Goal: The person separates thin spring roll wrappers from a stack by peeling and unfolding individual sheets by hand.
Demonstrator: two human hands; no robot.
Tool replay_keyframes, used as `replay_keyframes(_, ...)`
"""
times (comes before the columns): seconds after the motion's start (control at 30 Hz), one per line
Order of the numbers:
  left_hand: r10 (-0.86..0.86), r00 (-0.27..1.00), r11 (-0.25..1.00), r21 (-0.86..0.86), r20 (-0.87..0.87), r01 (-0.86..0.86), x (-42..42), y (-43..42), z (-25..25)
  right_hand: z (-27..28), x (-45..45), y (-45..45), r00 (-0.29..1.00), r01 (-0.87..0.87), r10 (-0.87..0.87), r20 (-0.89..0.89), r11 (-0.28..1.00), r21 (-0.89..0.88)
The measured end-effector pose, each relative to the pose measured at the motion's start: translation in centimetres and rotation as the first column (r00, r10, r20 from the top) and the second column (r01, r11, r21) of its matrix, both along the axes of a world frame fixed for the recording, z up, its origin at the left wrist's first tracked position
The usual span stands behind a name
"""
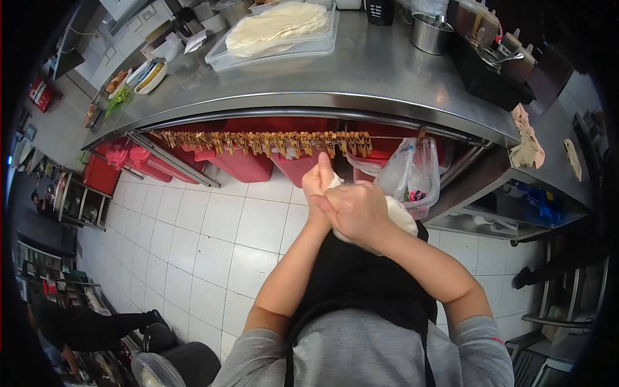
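Observation:
In front of my apron, both hands are close together over a round, pale sheet of dough (401,218). My right hand (359,213) is closed, its fingers curled over the dough and partly covering my left hand. My left hand (318,182) is also closed, thumb pointing up, with a bit of white dough showing between the two hands. The dough's edge sticks out to the right beneath my right wrist. Much of it is hidden by my hands and forearm. A stack of similar pale flat sheets (277,31) lies on the counter ahead.
A plastic tray (219,62) holds the stack on the steel counter (361,71). Wooden clothespins (258,142) hang in a row below its edge, above red bins (242,166). A clear plastic bag (412,169) hangs at right. Another person (84,322) stands at lower left.

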State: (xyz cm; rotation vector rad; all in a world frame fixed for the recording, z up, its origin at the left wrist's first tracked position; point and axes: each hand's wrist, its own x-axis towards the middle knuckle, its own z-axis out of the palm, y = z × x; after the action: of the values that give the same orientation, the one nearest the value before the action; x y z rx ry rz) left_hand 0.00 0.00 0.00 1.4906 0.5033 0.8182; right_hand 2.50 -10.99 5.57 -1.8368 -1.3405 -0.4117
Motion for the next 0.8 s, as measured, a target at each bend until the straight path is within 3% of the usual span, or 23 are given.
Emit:
replay_keyframes(0.07, 0.027, 0.998, 0.997, 0.079, -0.058, -0.023, 0.0, -0.6, -0.6, -0.5, 0.6, 0.4, 0.999, -0.027, 0.027, -0.038, 1.0, -0.004)
replay_keyframes(0.17, 0.031, 0.995, 0.997, -0.075, 0.1, -0.023, -0.9, -1.0, -0.9, -2.7, 2.1, 1.3, 0.982, -0.045, 0.065, -0.179, 0.993, 0.113)
replay_keyframes(0.3, 0.15, 0.976, 0.988, -0.003, 0.156, -0.152, -3.2, 0.1, 1.6, -2.9, 3.4, 2.2, 0.982, 0.105, -0.093, -0.167, 0.992, 0.066)
replay_keyframes(0.33, 0.019, 0.998, 0.992, 0.122, 0.066, -0.027, -4.8, 0.2, 2.2, -3.1, 3.7, 2.5, 0.979, 0.111, -0.094, -0.182, 0.99, 0.087)
replay_keyframes(0.47, -0.412, 0.91, 0.911, 0.011, -0.045, 0.412, -7.2, 5.2, 2.8, -2.0, 2.6, 2.4, 0.995, 0.066, -0.066, -0.077, 0.998, -0.012)
replay_keyframes(0.57, -0.444, 0.833, 0.779, 0.317, -0.33, 0.541, -7.6, 3.6, 6.9, -1.9, 1.2, 2.8, 0.998, 0.003, -0.001, -0.059, 1.0, 0.027)
replay_keyframes(0.6, -0.446, 0.756, 0.728, 0.296, -0.479, 0.618, -7.8, 3.8, 7.4, -2.1, 1.2, 3.0, 0.998, 0.009, -0.007, -0.07, 0.999, 0.031)
replay_keyframes(0.7, -0.356, 0.782, 0.832, 0.207, -0.511, 0.515, -7.8, 4.3, 6.2, -2.0, 2.5, 2.3, 0.984, 0.08, -0.077, -0.161, 0.997, 0.009)
replay_keyframes(0.8, -0.239, 0.905, 0.895, 0.282, -0.351, 0.346, -7.6, 4.8, 4.5, -3.0, 3.0, 0.5, 0.952, 0.193, -0.222, -0.212, 0.97, -0.149)
